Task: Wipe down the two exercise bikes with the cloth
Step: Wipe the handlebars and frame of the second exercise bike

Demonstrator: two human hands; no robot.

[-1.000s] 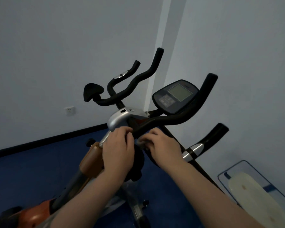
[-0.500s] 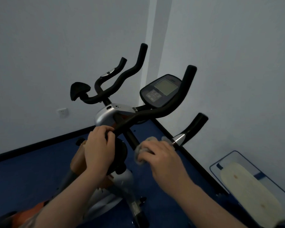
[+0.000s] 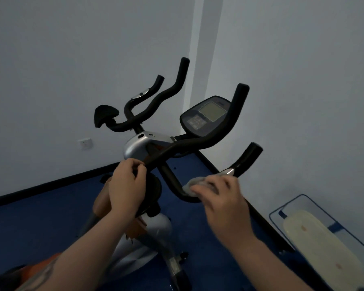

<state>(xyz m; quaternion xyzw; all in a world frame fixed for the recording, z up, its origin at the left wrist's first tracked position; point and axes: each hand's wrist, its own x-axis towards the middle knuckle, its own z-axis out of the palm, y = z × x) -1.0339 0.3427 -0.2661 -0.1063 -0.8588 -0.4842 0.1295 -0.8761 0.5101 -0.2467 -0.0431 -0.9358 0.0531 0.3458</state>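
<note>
Your crumpled pale grey cloth (image 3: 194, 184) sits bunched under your right hand (image 3: 221, 198), pressed against the lower black curved handlebar (image 3: 177, 185) of the exercise bike; most of the cloth is covered by your fingers, so only a wrinkled, soft-looking edge shows. The bar runs on to a shiny metal band (image 3: 227, 172) and a matte black foam-like grip (image 3: 248, 158). Your right hand curls over the cloth, holding it to the bar. Your left hand (image 3: 125, 187) is closed around the near end of the upper black handlebar (image 3: 198, 141), just left of the cloth, with its fingertips tucked out of view. Behind your hands stands a rounded silver plastic housing (image 3: 135, 147), and above it a dark oval console with a grey screen (image 3: 206, 115). The bike's orange and white lower body (image 3: 156, 229) is dim and partly hidden by your forearms. At the lower right edge, a cream board in a blue-rimmed clear frame (image 3: 315, 238) is cut off. The blue carpeted floor (image 3: 40, 215) meets grey-white walls (image 3: 51, 59) carrying a white socket (image 3: 85, 143).
</note>
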